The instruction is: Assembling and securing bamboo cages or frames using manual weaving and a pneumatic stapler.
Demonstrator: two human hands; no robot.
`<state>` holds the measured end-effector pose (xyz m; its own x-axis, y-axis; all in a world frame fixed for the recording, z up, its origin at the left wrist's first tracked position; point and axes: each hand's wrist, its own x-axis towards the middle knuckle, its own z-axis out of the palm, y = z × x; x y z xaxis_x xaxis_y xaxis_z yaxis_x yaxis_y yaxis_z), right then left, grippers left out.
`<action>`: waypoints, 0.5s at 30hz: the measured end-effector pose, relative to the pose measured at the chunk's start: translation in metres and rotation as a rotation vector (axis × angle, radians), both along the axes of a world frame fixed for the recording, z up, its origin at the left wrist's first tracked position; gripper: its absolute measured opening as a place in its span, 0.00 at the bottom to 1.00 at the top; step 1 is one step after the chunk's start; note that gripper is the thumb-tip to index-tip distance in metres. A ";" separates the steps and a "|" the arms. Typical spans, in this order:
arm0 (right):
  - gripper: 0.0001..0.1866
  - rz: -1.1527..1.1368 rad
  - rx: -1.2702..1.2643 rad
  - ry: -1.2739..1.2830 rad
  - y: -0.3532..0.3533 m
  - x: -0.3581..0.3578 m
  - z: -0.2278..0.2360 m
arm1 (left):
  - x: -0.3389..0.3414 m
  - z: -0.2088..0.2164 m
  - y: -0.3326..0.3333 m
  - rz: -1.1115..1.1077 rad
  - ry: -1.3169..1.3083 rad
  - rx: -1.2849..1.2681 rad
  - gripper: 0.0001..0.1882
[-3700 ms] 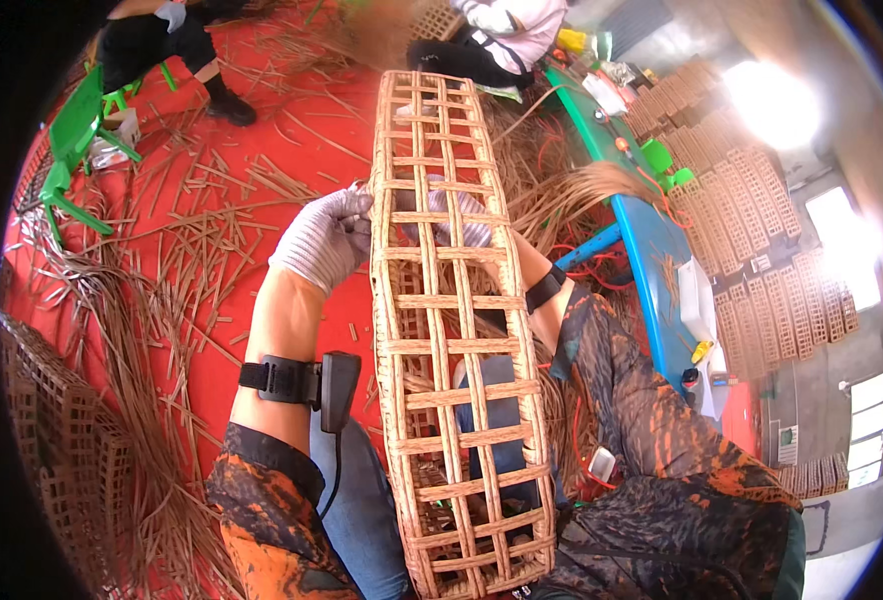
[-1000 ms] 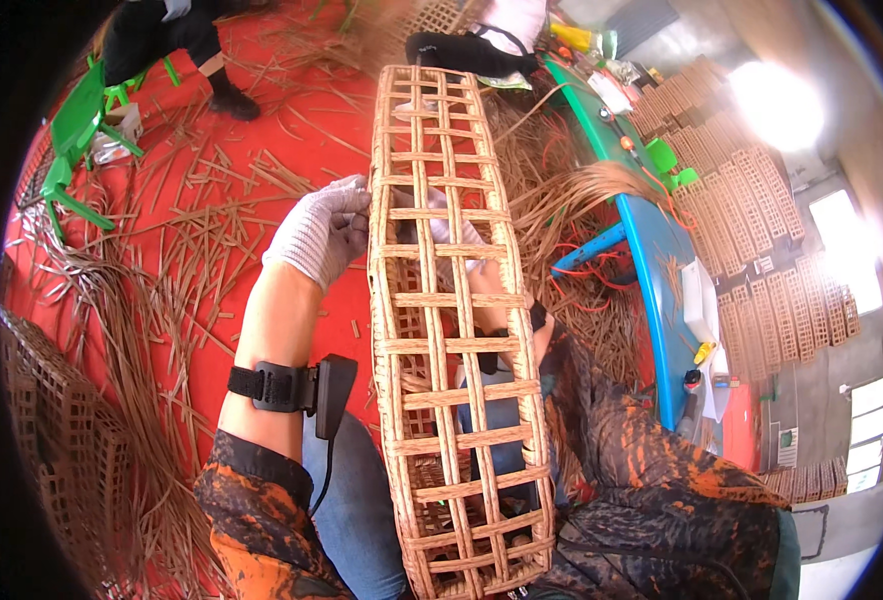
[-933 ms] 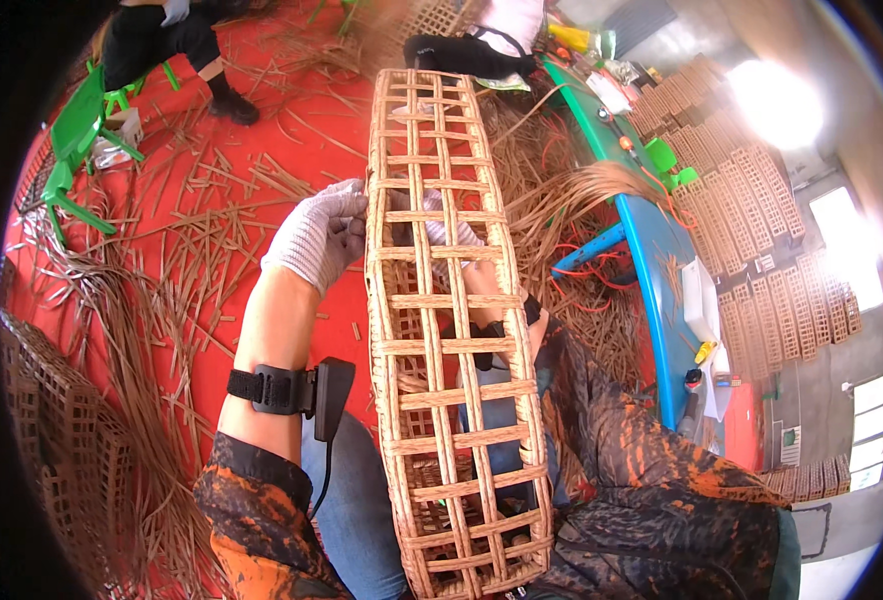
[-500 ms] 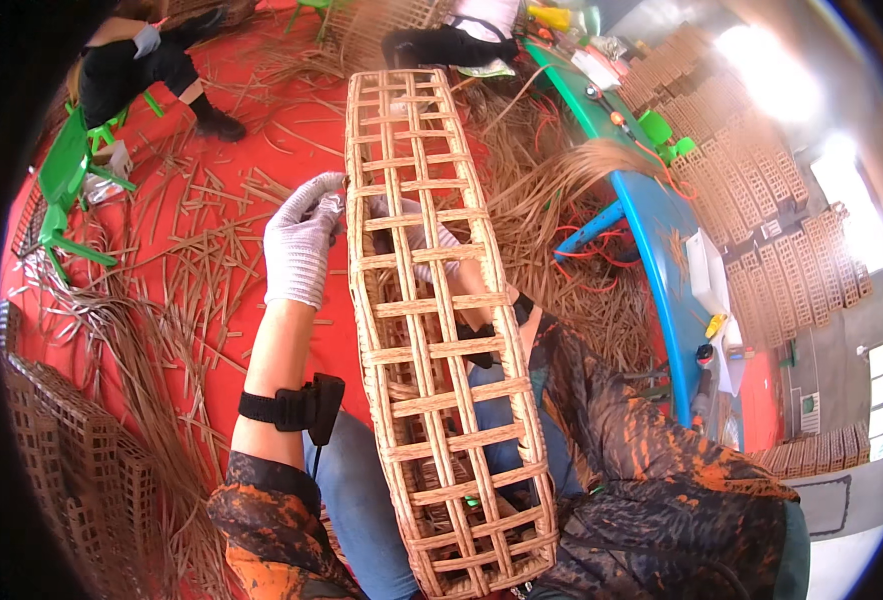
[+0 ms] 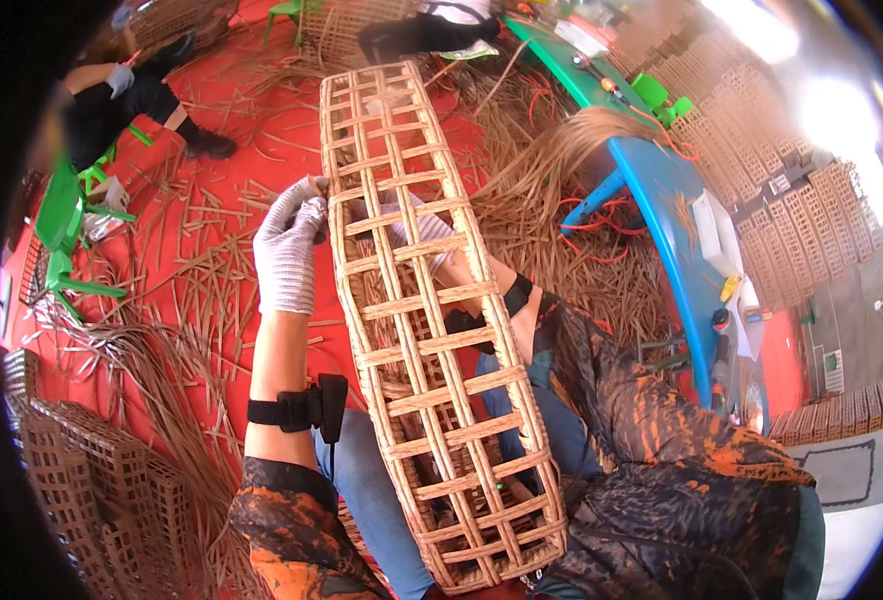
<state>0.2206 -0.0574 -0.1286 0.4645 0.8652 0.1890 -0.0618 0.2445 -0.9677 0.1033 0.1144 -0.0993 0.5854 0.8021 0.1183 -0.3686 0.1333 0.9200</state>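
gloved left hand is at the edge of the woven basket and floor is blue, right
Not quite: the floor is red, not blue, as the head view shows. The gloved left hand is at the edge of the basket.

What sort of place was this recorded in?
Probably a weaving workshop: there is a woven lattice frame, loose brown strips strewn over the red floor, and similar lattice pieces stacked at the right.

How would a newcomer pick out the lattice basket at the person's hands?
Start with the strip-strewn red floor. At mid-picture, a long lattice basket slants in front of it, the gloved left hand at its left edge. Unlike the darker baskets at lower left, it is light tan and shows the gloved right hand through its openings.
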 end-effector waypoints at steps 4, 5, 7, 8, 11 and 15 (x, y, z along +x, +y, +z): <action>0.12 -0.065 0.047 -0.037 0.020 0.043 -0.017 | 0.001 0.009 0.008 -0.057 -0.109 -0.037 0.05; 0.12 -0.270 -0.025 -0.017 0.033 0.064 -0.011 | -0.006 0.017 0.017 -0.093 -0.135 -0.105 0.05; 0.10 -0.604 -0.007 -0.113 0.030 0.089 0.012 | -0.008 0.029 0.024 -0.144 -0.195 -0.229 0.07; 0.07 -0.709 0.095 -0.216 0.028 0.077 0.048 | -0.018 0.039 0.027 -0.116 -0.105 -0.206 0.08; 0.07 -0.339 0.180 -0.525 0.026 0.015 0.114 | -0.046 0.046 0.047 -0.129 0.194 -0.060 0.08; 0.07 -0.270 0.017 -0.892 0.024 0.016 0.119 | -0.015 0.051 0.040 -0.231 0.487 0.084 0.08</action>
<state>0.2364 -0.0337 -0.0100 0.3263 0.7428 0.5846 0.7638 0.1571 -0.6260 0.0885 0.1548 -0.0488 0.7481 0.6457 -0.1527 0.1335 0.0790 0.9879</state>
